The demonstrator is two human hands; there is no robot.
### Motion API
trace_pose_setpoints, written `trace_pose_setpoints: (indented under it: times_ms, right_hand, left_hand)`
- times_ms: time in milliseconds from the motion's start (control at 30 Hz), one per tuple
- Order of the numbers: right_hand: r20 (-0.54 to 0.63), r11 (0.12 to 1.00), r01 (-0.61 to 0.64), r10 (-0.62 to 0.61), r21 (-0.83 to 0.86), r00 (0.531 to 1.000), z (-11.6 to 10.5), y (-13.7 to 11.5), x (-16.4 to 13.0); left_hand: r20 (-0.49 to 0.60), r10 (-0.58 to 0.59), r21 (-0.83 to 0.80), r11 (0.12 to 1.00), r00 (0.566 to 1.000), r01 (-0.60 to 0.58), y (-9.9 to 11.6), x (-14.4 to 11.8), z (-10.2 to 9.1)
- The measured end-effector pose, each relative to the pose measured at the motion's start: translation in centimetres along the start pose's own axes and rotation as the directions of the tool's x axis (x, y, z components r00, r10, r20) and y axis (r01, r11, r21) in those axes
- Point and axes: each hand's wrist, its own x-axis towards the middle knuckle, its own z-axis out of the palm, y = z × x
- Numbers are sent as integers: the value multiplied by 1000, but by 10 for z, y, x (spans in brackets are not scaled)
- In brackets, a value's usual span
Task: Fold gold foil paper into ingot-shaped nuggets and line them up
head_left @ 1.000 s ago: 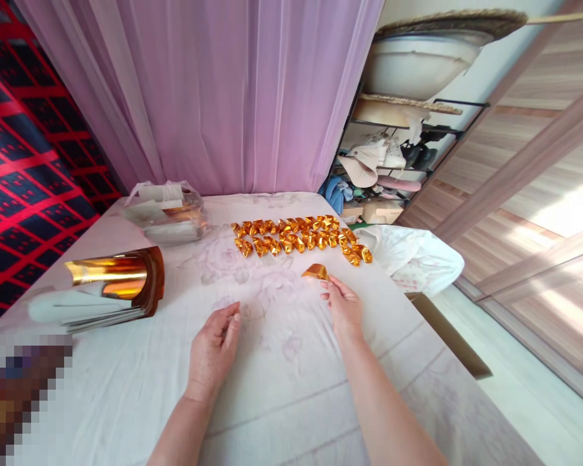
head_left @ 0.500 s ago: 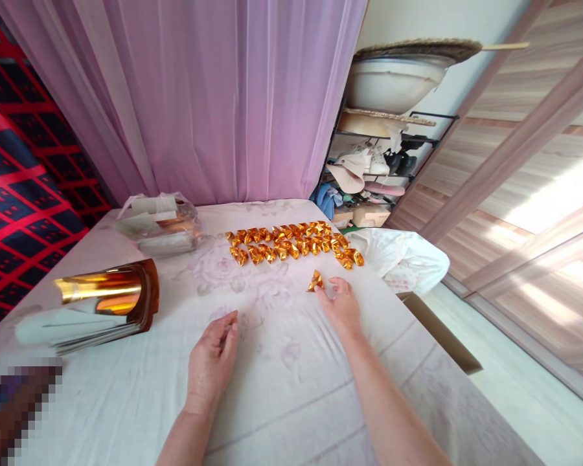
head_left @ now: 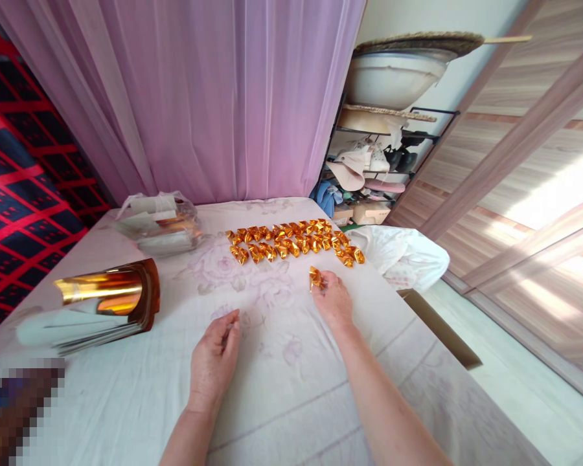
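No text, label, brand, number or sign can be read anywhere here. The white plastic bag (head_left: 408, 255) at the far right edge of the counter (head_left: 282, 388) carries faint reddish print, too blurred to make out. The clear bag (head_left: 160, 223) at the far left shows no legible marking.

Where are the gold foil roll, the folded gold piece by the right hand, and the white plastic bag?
gold foil roll (head_left: 107, 289), head view, shiny curved side.
folded gold piece (head_left: 315, 277), head view, middle.
white plastic bag (head_left: 408, 257), head view, crumpled top.
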Motion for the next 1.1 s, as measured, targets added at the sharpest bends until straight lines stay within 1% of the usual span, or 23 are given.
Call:
trace_pose_setpoints:
  times_ms: [100, 233, 333, 500, 667, 900, 1100]
  right_hand:
    - [11, 1000, 16, -16, 0, 1000, 1, 2, -1]
    - [-39, 999, 42, -42, -4, 998, 4, 7, -6]
    - [-52, 999, 47, -47, -7, 998, 4, 9, -8]
    - [-29, 999, -5, 4, -50, 1000, 2, 7, -4]
    - [-75, 993, -77, 70, -87, 995, -1, 7, 14]
    - [-158, 962, -240, 219, -133, 963, -7, 21, 52]
    - [-173, 947, -283, 257, -151, 951, -4, 29, 67]
  left_hand:
    - [-3, 2, -6, 1000, 1000, -2, 1, 1, 0]
    - [-4, 4, -7, 1000, 1000, -4, 2, 1, -1]
    - [-3, 0, -5, 1000, 1000, 0, 3, 1, -1]
    - [-11, -2, -3, 1000, 1000, 2, 2, 1, -1]
    - [-7, 5, -8, 1000, 1000, -5, 2, 1, 0]
    - [3, 7, -4, 1000, 1000, -7, 1, 1, -1]
    - [-9, 12, 12, 1000, 1000, -12, 1, 1, -1]
